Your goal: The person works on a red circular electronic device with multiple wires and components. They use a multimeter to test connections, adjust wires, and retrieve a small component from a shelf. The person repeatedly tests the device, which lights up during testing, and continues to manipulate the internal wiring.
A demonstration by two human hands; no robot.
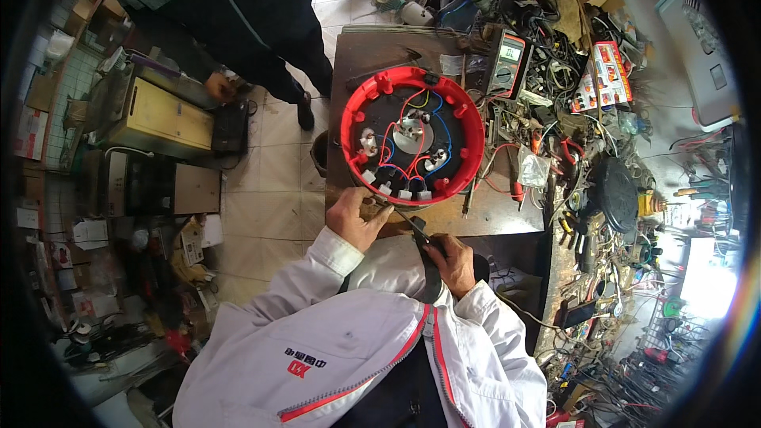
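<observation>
A round red plastic housing lies open side up on the bench in front of me. Inside it are red, blue and yellow wires, silvery metal parts on a dark base, and several white connectors along the near edge. My left hand is at the housing's near left rim, its fingers closed; whatever is in them is too small to make out. To the right and closer to me, my right hand grips a flat black strip that hangs toward my lap. A thin dark line runs between the two hands.
A multimeter with a lit screen stands beyond the housing on the right. Tangled cables, red-handled pliers and a black disc crowd the right side. Another person stands at the far left, near a yellowish cabinet.
</observation>
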